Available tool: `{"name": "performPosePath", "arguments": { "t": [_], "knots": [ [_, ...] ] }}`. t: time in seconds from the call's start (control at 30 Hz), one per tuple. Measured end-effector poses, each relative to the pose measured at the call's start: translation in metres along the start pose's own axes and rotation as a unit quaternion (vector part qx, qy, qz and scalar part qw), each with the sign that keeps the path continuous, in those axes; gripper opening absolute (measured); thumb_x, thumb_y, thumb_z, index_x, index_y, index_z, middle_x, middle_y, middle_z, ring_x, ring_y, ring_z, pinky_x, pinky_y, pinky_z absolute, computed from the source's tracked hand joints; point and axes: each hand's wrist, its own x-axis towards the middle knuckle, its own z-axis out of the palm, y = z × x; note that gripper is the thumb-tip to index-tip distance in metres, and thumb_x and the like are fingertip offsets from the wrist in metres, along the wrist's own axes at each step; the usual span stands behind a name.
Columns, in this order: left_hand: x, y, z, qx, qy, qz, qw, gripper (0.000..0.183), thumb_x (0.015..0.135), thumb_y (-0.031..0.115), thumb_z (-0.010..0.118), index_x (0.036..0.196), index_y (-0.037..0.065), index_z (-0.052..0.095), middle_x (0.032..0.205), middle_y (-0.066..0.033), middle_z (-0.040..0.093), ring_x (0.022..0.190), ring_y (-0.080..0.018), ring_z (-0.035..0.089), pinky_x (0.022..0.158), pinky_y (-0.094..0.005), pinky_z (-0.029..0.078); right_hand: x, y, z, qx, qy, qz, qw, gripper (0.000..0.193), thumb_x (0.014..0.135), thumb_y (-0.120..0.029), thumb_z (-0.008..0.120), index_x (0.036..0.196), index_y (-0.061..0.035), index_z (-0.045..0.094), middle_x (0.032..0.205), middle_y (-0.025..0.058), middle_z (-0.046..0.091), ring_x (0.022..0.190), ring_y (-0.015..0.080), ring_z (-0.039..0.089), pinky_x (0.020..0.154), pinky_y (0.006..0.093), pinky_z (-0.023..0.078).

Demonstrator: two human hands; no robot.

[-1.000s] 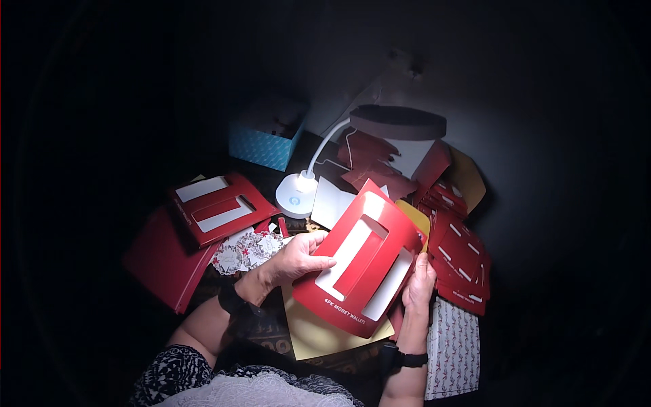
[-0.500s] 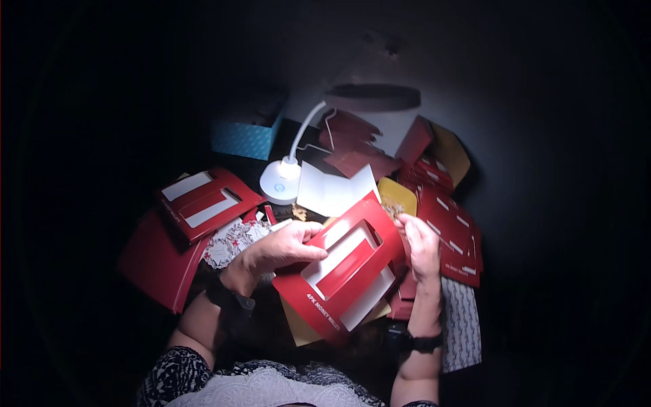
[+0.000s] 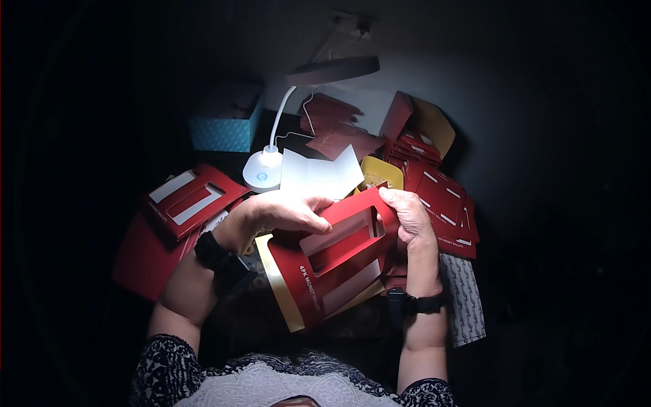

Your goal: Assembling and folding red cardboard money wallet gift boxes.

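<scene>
A red cardboard sleeve [image 3: 352,261] with two long cut-out windows is held up, tilted, in front of me. My left hand [image 3: 281,214] grips its upper left edge, thumb across the front by a window and fingers behind. My right hand [image 3: 410,214] pinches the top right corner. Pale card shows through the windows, and a yellowish card edge [image 3: 278,281] sticks out along the sleeve's left side. Just beyond the right hand stands a yellow tub [image 3: 392,171] holding small tan bits, perhaps rubber bands.
A white lamp [image 3: 263,169] lights the work, with folded white paper [image 3: 319,178] beside it. Red sleeves lie stacked at left [image 3: 193,200] and spread at right [image 3: 444,210]. Behind are a blue box [image 3: 220,132] and an open box [image 3: 434,125]. Patterned paper [image 3: 464,298] lies at right.
My right hand has come from beside the yellow tub onto the sleeve's top right corner. My left hand reaches further over its edge. The whole view has shifted slightly.
</scene>
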Motion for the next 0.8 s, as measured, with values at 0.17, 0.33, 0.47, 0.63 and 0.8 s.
{"name": "performPosePath", "arguments": {
  "t": [0.17,0.33,0.47,0.63,0.8],
  "knots": [
    [-0.024,0.037,-0.008,0.187,0.169,-0.031,0.967,0.041,0.089,0.03,0.068,0.116,0.001,0.06,0.105,-0.0073,0.065,0.101,-0.0139,0.057,0.091,-0.0302,0.044,-0.002,-0.011,-0.011,0.063,0.006,-0.063,0.996,0.017,0.094,-0.014,0.061,0.096,0.0006,0.069,0.089,0.0047,0.07,0.072,0.0102,0.064,0.07,0.0232,0.051],
    [-0.035,-0.005,-0.03,0.287,0.571,0.287,0.713,0.011,0.094,0.011,0.059,0.094,-0.001,0.06,0.086,-0.0023,0.059,0.074,-0.0062,0.055,0.069,-0.022,0.046,0.001,-0.002,0.001,0.138,0.074,-0.164,0.974,0.017,0.094,-0.016,0.062,0.094,-0.0013,0.069,0.091,0.0026,0.07,0.083,0.0072,0.062,0.08,0.0221,0.047],
    [-0.036,-0.028,-0.005,0.16,0.548,0.259,0.779,0.018,0.098,0.012,0.055,0.087,0.0,0.062,0.077,-0.0002,0.062,0.076,-0.0057,0.056,0.07,-0.0194,0.044,0.009,0.032,0.006,0.101,0.128,-0.244,0.956,0.019,0.093,-0.017,0.064,0.101,-0.0001,0.069,0.096,0.003,0.068,0.09,0.0096,0.06,0.087,0.0237,0.046],
    [-0.029,-0.053,-0.004,0.017,0.57,0.249,0.783,0.021,0.094,0.006,0.059,0.111,-0.003,0.051,0.094,-0.0099,0.066,0.085,-0.0108,0.063,0.081,-0.025,0.051,0.012,0.059,0.0,0.115,0.094,-0.269,0.952,0.019,0.095,-0.014,0.059,0.105,0.0002,0.067,0.102,0.0069,0.069,0.093,0.0133,0.064,0.088,0.028,0.05],
    [-0.036,-0.069,-0.001,-0.135,0.532,0.242,0.8,0.015,0.092,0.004,0.061,0.104,-0.002,0.054,0.094,-0.0102,0.066,0.083,-0.0124,0.064,0.079,-0.0263,0.053,-0.007,0.05,0.008,0.097,-0.012,-0.174,0.98,0.034,0.096,-0.027,0.052,0.103,0.0041,0.064,0.09,0.0141,0.07,0.077,0.0212,0.068,0.075,0.0336,0.056]
  ]
}}
